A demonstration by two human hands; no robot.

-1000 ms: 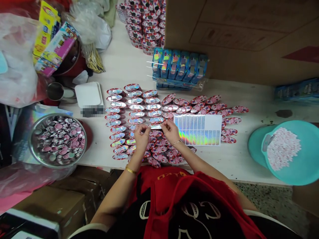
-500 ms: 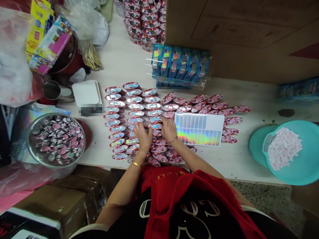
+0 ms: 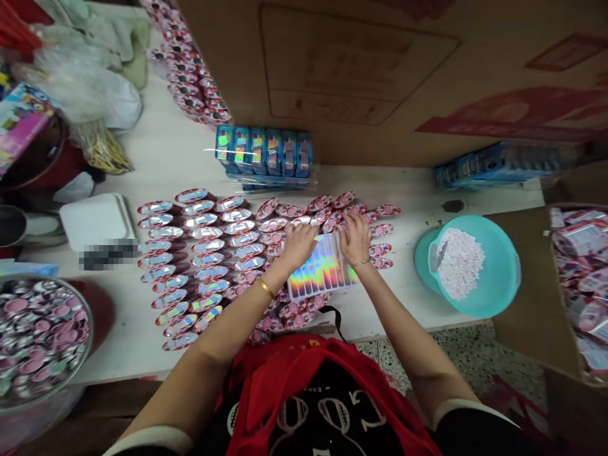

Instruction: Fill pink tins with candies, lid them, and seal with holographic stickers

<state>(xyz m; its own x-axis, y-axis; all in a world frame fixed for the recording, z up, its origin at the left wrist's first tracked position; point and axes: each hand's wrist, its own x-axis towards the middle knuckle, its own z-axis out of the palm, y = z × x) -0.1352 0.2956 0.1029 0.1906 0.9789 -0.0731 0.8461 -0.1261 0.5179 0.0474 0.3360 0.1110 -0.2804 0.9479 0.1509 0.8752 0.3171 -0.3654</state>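
Note:
A sheet of shiny rainbow-foil stickers lies over the standing packs in front of me, between my two hands. My left hand is closed at its upper left corner, fingertips partly hidden. At its upper right edge, my right hand has curled fingers gripping the sheet. Rows of small oval-topped red and pink packs surround both hands. The packs on the left carry shiny silver stickers on top, while those around the sheet show plain pink tops.
Blue boxed packs in clear wrap stand behind the rows, before a large cardboard box. At right are a turquoise basin with white pieces and a carton of packs. A metal bowl of small caps and a white square lid are at left.
The view has shifted right. Both hands have moved from the silver-topped packs to the sticker sheet, which now sits between them. More packs in the middle columns show silver tops.

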